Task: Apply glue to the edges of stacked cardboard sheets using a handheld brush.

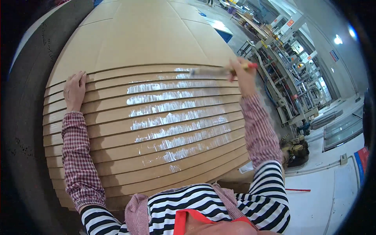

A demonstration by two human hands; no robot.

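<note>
Overlapping brown cardboard sheets (109,137) lie stepped in front of me, with a narrow strip of each one showing. White, wet-looking glue-like streaks (172,117) run across the middle of those strips. My left hand (74,92) rests on the sheets near their far left edge, its fingers laid over the upper strips and holding nothing. A brush (207,72) with a red-ended handle is gripped in my right hand (243,74) at the far right. Its head points left, over the upper strips, and is smeared by motion; whether it touches the cardboard I cannot tell.
Larger flat cardboard (156,35) extends beyond the stepped strips. A dark grey surface (31,117) borders the stack on the left. Right of it stand a long machine frame (282,78), a dark motor-like unit (295,150) and a white surface with a thin red stick (298,190).
</note>
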